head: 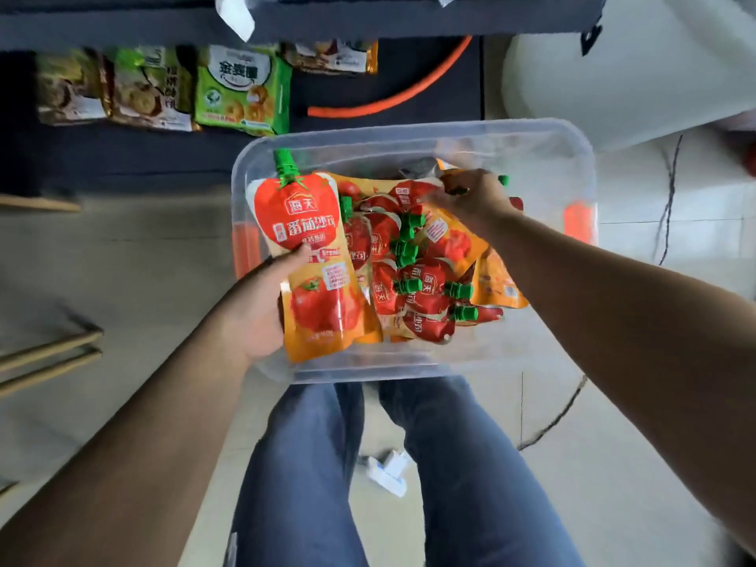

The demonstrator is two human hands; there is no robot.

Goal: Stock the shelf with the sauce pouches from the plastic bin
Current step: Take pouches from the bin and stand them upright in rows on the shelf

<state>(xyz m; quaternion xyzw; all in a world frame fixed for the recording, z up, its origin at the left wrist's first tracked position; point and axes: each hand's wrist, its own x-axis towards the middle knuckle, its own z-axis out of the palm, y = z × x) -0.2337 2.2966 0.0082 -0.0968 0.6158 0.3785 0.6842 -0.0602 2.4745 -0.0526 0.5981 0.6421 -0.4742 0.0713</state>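
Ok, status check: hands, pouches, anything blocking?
Left hand holds one sauce pouch over the plastic bin. Right hand down among the pouch pile, grip unclear. Nothing blocking.

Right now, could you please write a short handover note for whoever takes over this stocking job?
Left hand: holds one sauce pouch upright over the left side of the plastic bin.
Right hand: reaching into the bin's far side, fingers on another pouch; grip unclear.
Remaining pouches: piled loose in the bin on the floor.
Shelf: carries biscuit packs; no sauce pouches visible there.
Left: shelve the held pouch, then the pile.
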